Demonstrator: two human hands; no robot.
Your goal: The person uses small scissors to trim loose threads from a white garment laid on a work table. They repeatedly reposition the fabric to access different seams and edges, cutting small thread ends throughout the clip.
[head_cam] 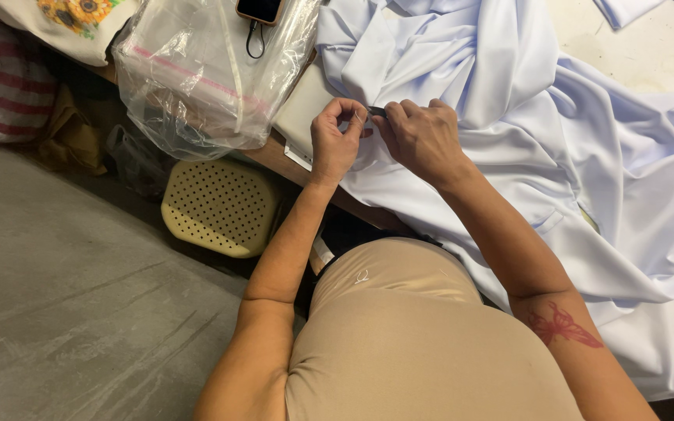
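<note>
A clear plastic bag lies on the bench at the left; it holds folded pale material with a pink stripe, and a phone with a dark cord rests on top of it. Just beside it is a flat cream pad.

The left hand and the right hand meet over the edge of the white cloth, which covers most of the bench and hangs down toward the person's lap. The left grip is closed, thumb and forefinger pinching the cloth edge. The right grip is also closed, on a small dark tool; what kind of tool, I cannot tell.

Under the bench stands a cream stool with a perforated seat, on a grey concrete floor. At the far left are striped fabric and a sunflower-print cloth.
</note>
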